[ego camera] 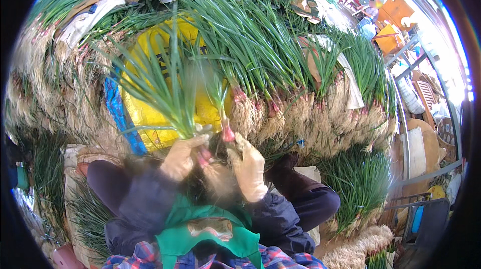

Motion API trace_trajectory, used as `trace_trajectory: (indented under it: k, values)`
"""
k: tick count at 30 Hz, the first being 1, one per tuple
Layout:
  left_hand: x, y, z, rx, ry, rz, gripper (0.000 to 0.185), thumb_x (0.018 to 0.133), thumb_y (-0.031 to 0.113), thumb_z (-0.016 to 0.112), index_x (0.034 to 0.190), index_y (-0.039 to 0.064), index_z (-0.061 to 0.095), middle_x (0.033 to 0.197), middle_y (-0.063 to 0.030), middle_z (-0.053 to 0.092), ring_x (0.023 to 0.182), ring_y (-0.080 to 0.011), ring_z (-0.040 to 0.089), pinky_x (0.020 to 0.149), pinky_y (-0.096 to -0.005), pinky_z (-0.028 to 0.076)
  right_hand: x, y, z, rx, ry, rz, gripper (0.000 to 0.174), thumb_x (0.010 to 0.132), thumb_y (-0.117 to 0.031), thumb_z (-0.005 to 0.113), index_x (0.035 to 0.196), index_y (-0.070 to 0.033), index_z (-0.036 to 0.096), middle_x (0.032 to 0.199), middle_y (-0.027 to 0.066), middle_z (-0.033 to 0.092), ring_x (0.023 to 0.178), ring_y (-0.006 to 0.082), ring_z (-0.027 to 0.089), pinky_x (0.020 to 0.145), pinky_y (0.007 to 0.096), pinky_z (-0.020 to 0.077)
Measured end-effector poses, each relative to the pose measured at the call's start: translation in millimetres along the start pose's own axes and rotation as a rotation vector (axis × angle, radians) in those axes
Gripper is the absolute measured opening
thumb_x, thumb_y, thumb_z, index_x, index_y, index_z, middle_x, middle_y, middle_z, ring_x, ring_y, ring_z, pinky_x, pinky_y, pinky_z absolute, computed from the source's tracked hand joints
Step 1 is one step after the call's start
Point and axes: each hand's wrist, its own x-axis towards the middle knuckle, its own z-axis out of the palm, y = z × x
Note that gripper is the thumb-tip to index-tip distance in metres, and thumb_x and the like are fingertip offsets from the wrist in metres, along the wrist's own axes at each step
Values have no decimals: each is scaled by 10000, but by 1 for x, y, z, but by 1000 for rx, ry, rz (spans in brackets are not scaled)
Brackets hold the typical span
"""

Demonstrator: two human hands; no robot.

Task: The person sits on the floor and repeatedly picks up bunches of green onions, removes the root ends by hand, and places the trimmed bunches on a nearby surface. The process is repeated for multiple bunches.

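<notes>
My left hand [182,158], in a pale glove, grips a bunch of green onions [180,118] around the lower leaves. The leaves fan upward, and pink bulbs with a blurred tuft of pale roots [220,180] hang below the fist. My right hand [248,169], gloved too, pinches another onion plant [227,130] at the root end, just under its reddish bulb. That plant stands upright with its leaves pointing away from me. Beneath both hands' plants lies a yellow plastic sack [150,115] with dark printing and a blue edge [118,107].
Rows of rooted onions [248,51] lie beyond the sack and to its right. More bundles are heaped at the left [49,51]. Another pile [355,182] sits beside my right knee [325,203]. A metal frame [456,118] and furniture stand at the far right.
</notes>
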Motion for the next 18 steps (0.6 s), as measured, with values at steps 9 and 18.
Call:
trace_trajectory:
  k: [9, 18]
  values:
    - [-12, -4, 13, 427, 121, -91, 144, 856, 96, 629, 984, 30, 620, 754, -53, 654, 550, -150, 611, 421, -250, 467, -4, -15, -10, 463, -233, 10, 252, 911, -196, 525, 1077, -32, 620, 943, 102, 663, 819, 205, 645, 737, 290, 507]
    - [-33, -30, -6, -123, -70, -61, 276, 841, 50, 602, 1111, 28, 545, 959, -53, 605, 873, -191, 586, 800, -327, 496, 45, -15, 54, 1625, -42, 1147, 210, 963, -259, 483, 949, -79, 590, 650, -56, 472, 532, 67, 445, 435, 210, 350]
